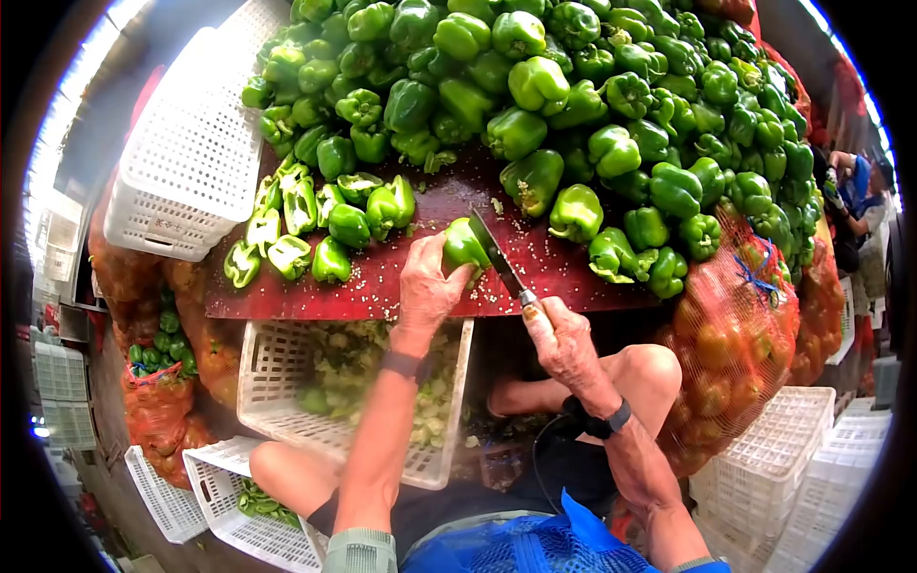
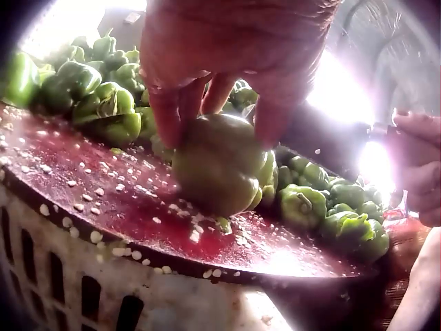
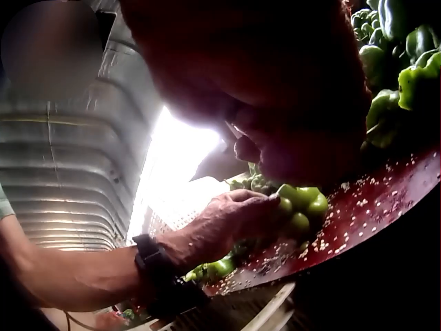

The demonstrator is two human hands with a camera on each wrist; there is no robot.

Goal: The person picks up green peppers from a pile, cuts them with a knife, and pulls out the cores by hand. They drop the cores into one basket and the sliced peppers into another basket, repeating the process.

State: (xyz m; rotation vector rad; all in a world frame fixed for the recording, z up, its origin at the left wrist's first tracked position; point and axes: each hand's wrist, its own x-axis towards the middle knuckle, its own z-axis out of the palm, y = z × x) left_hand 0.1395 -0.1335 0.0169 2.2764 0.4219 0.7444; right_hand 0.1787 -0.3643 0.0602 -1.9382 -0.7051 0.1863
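Observation:
My left hand [image 1: 427,286] grips a green bell pepper [image 1: 465,245] near the front edge of a red board [image 1: 382,298]. In the left wrist view its fingers come down over the pepper [image 2: 220,162] from above. My right hand [image 1: 564,346] holds a knife [image 1: 499,256] by its wooden handle. The blade lies along the pepper's right side in the head view. Cut pepper halves [image 1: 300,205] lie on the board to the left of the left hand. In the right wrist view the right hand [image 3: 275,89] is a dark shape that hides the knife.
A large heap of whole peppers [image 1: 458,76] covers the back of the board. Under its front edge stands a white crate [image 1: 250,382] with pepper scraps. Another white crate [image 1: 181,143] stands at the left. A red mesh sack [image 1: 731,344] bulges at the right. Pale seeds dot the board.

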